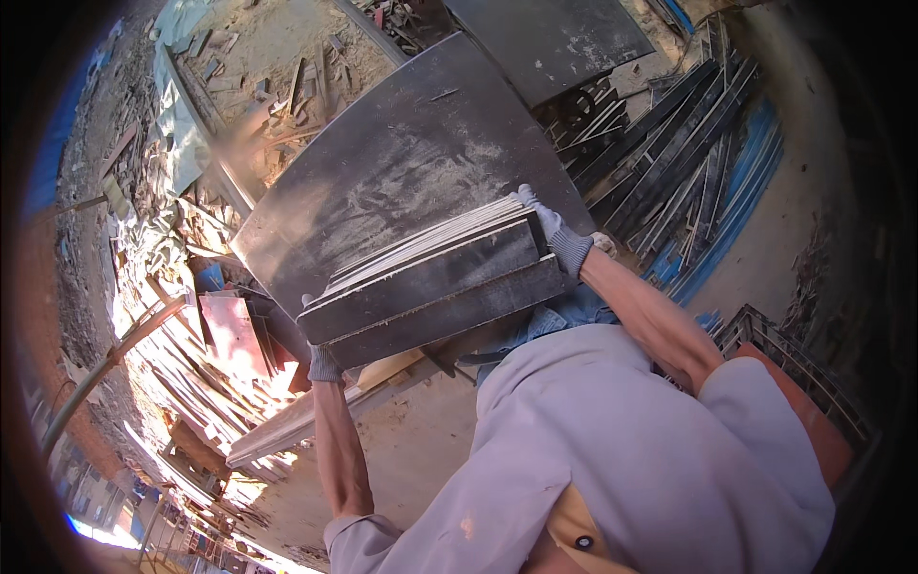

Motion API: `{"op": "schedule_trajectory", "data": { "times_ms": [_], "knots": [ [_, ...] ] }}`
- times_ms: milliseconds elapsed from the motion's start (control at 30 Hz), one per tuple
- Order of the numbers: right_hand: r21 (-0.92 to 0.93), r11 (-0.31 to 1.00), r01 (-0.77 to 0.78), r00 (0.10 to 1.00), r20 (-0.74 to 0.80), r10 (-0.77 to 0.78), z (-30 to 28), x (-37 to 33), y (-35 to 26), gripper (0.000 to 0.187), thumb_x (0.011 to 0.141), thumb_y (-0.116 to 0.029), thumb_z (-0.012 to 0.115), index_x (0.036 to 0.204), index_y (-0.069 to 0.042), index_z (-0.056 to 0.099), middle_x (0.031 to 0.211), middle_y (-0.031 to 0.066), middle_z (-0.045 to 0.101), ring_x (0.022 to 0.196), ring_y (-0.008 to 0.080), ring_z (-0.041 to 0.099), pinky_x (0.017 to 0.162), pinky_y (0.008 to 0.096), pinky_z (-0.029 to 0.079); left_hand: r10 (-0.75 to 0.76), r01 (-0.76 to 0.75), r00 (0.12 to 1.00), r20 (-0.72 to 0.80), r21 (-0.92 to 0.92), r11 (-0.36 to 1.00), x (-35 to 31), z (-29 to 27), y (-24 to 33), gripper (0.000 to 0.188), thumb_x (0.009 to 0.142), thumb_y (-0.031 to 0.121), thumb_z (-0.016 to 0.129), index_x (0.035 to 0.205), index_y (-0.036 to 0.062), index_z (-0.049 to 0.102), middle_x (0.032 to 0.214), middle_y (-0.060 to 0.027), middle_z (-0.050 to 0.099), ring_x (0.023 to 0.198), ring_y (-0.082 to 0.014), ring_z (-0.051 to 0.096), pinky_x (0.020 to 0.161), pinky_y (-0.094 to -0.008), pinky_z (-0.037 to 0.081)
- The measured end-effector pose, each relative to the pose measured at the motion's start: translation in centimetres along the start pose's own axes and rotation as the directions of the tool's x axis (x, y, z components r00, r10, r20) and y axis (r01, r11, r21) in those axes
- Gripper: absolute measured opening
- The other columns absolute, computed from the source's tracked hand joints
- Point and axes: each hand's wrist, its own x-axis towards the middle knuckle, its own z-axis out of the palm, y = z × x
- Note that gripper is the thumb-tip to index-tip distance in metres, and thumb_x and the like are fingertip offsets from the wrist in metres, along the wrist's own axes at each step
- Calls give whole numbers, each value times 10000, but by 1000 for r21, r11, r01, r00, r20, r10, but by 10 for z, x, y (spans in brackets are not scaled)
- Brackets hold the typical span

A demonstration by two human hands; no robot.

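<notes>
Head view: we've got a stack of dark boards (435,282) carried in front of our chest, long axis running from lower left up to the right. Our left hand (323,362) clamps the lower-left end, right hand (559,234) wraps the upper-right corner. Beyond, a big dark panel (402,163) lies flat, scrap planks (669,143) further off.
</notes>
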Motion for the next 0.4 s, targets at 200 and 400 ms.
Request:
{"op": "schedule_trajectory", "data": {
  "times_ms": [200,400],
  "knots": [
    [291,945,-151,975,199,95,-130,-28,-112,600,1084,-626,508,1172,-68,710,1090,54,767,944,171,710,893,352,595,-74,85,992,105,-100,991,22,117,-67,692,1100,681,384,1268,81,686,1142,-65,755,975,-192,713,856,-357,614],
    [389,900,-196,981,77,180,-225,-43,-147,711,1078,-617,528,1431,-4,600,1354,134,711,1185,226,695,1035,388,574,19,20,972,232,-163,986,60,173,-126,626,1122,630,384,1294,99,668,1170,-59,747,1005,-182,705,876,-350,611]
  ]
}}
